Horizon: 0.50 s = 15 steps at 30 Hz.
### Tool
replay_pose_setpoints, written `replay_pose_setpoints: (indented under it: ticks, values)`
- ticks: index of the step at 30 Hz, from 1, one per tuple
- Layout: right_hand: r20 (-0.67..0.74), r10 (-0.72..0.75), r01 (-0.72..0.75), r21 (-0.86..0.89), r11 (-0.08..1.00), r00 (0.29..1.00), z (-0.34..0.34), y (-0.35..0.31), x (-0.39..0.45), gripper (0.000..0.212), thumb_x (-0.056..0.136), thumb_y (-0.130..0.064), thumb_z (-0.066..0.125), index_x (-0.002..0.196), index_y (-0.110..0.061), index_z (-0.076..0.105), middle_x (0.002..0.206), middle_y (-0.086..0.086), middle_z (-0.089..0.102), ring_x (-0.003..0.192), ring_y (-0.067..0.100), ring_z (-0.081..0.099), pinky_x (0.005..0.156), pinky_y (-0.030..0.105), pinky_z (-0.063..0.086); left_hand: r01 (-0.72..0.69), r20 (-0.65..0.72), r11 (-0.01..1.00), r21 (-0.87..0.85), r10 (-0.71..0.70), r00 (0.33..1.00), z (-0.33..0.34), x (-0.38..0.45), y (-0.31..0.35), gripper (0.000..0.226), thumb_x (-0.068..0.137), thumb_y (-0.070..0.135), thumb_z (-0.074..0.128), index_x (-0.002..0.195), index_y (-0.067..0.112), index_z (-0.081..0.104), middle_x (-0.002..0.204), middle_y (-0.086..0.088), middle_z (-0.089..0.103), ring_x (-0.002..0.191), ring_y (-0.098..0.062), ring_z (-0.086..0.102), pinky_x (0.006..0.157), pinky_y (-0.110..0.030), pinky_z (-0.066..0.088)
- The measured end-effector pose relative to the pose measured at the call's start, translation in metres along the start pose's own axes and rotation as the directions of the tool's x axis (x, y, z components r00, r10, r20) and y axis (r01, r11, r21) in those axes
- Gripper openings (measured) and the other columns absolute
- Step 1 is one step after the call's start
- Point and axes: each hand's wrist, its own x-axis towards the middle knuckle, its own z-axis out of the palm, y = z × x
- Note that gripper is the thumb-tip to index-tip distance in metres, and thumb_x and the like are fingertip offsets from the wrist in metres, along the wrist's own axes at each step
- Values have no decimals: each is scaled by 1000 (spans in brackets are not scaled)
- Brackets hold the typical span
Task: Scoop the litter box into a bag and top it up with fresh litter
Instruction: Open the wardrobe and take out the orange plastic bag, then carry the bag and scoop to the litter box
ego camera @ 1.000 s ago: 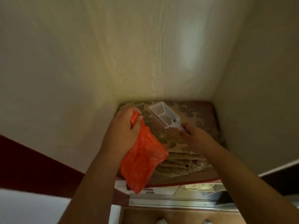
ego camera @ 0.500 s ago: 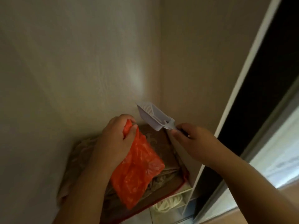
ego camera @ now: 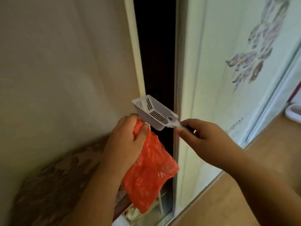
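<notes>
1. Head view: scoop (ego camera: pixel 154 112) is held by its handle, long axis running from lower right to upper left, open slotted end pointing up-left toward the dark gap (ego camera: pixel 156 54) beside the sliding door (ego camera: pixel 228 79).
2. Right hand (ego camera: pixel 205 141) pinches the scoop handle between thumb and fingers.
3. Left hand (ego camera: pixel 125 142) is fisted around the gathered neck of the orange bag (ego camera: pixel 149 173), which hangs below it.
4. Versus half a second ago: view has swung right; the door panel with floral print now fills the right side, patterned fabric (ego camera: pixel 57 176) sits lower left.
5. Scoop: rigid pale plastic. Bag: thin, crinkled film.
</notes>
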Motion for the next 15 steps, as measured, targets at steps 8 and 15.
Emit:
replay_pose_setpoints:
  ticks: [8,15]
  values:
    - [-66,111,-110,6,994,992,-50,49,-48,30,95,-60,49,107,-39,67,80,-20,65,67,2,60,60,22,46,-126,122,982,-143,144,982,55,9,57,30,96,31,67,125,29,61,118,14,62,108,-3,60,90,-26,53]
    - [-317,337,-374,-60,925,886,-65,72,-80,37,91,-65,42,103,-38,66,77,-12,66,68,8,63,67,32,59,-344,224,925,-161,374,900,97,21,94,14,101,43,53,113,36,55,107,18,54,85,3,55,70,-5,38]
